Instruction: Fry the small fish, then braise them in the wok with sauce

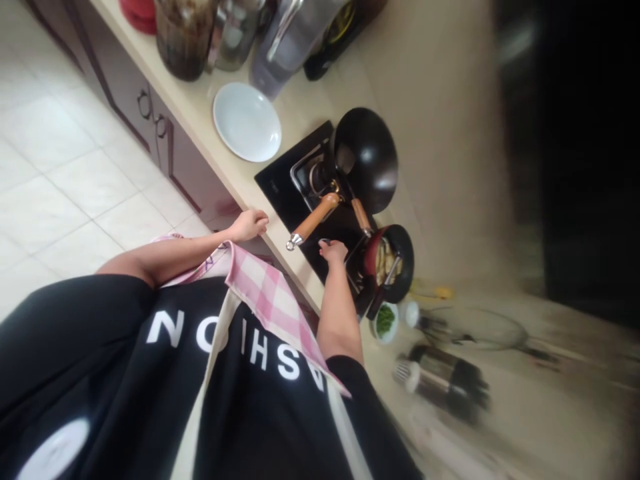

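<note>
My left hand (250,225) rests at the front edge of the countertop (296,257) with its fingers loosely curled and nothing seen in them. My right hand (334,251) is at the front of the black gas stove (283,183), its fingers closed around a small control knob (324,241) that they mostly hide. A black wok (367,160) with wooden handles sits on the left burner; its long handle (315,220) points toward me. On the other burner is a red and black pan (407,267) holding sliced food (385,260) and a dark-handled utensil (383,297).
A white plate (247,122) lies left of the stove. Beyond it stand a dark-filled jar (184,40), a clear pitcher (285,50) and a dark bottle (340,37). Right of the stove are a bowl of chopped greens (385,321) and a blurred black appliance (445,380).
</note>
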Action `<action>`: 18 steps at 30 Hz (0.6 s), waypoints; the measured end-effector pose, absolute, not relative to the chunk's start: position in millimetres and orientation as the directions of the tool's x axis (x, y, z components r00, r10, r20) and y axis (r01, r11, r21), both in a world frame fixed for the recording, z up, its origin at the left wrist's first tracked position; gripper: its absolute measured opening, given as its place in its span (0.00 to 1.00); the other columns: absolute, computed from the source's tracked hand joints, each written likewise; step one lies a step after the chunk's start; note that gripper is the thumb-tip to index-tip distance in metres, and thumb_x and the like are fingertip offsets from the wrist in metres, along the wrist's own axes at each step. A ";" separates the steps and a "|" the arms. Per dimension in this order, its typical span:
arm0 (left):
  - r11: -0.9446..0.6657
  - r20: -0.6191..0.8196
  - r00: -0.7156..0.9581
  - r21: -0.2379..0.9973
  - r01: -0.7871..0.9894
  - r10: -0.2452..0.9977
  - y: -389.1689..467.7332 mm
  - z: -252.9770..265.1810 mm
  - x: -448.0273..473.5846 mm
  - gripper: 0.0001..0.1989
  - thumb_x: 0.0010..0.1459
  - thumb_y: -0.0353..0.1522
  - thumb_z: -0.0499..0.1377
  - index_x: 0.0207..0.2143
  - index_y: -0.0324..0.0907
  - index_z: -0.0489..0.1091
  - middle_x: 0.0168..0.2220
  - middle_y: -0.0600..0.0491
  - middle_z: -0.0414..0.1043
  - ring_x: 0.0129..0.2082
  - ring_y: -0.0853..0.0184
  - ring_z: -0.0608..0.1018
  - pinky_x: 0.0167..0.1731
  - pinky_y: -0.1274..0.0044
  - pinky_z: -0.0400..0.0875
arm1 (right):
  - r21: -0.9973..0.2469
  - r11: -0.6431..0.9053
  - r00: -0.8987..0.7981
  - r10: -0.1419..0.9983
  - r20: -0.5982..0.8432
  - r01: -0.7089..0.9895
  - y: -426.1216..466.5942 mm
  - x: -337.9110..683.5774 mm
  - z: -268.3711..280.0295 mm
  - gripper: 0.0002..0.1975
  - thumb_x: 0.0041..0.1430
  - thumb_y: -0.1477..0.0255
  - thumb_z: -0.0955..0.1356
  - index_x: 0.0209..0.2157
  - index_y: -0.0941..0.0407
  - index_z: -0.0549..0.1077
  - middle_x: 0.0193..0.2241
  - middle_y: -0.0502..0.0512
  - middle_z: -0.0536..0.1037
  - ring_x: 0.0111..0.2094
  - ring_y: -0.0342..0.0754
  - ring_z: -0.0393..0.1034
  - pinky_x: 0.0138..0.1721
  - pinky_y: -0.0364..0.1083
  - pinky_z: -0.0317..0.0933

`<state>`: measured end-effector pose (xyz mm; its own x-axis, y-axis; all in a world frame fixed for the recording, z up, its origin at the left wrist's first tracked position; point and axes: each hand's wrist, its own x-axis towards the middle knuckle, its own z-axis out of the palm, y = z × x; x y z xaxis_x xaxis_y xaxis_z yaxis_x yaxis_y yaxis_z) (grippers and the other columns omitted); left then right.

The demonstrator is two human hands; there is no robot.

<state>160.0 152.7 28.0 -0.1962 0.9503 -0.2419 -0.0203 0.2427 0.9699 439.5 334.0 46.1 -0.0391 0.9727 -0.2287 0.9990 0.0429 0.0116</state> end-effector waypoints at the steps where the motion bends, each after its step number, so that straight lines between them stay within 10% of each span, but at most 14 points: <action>1: 0.236 -0.234 -0.198 0.972 -0.013 0.952 152.3 28.2 160.0 0.08 0.60 0.30 0.54 0.35 0.37 0.73 0.25 0.53 0.75 0.25 0.70 0.76 0.34 0.78 0.72 | 0.033 0.042 -0.033 0.972 -0.231 0.999 334.2 440.2 46.1 0.13 0.61 0.68 0.68 0.42 0.62 0.78 0.28 0.60 0.81 0.34 0.48 0.77 0.39 0.43 0.68; 18: 0.213 -0.188 -0.202 0.971 0.111 0.961 145.0 43.2 159.2 0.10 0.57 0.27 0.53 0.32 0.37 0.74 0.25 0.53 0.75 0.26 0.70 0.75 0.36 0.78 0.71 | 0.107 0.095 -0.073 0.977 -0.198 0.990 339.5 458.8 38.0 0.16 0.60 0.66 0.69 0.46 0.60 0.78 0.37 0.62 0.82 0.41 0.49 0.76 0.46 0.44 0.65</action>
<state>159.2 145.0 43.2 -0.2024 0.9611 -0.1882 0.1108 0.2134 0.9707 458.8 339.5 38.0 -0.0727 0.9775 -0.1981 0.9897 0.0953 0.1068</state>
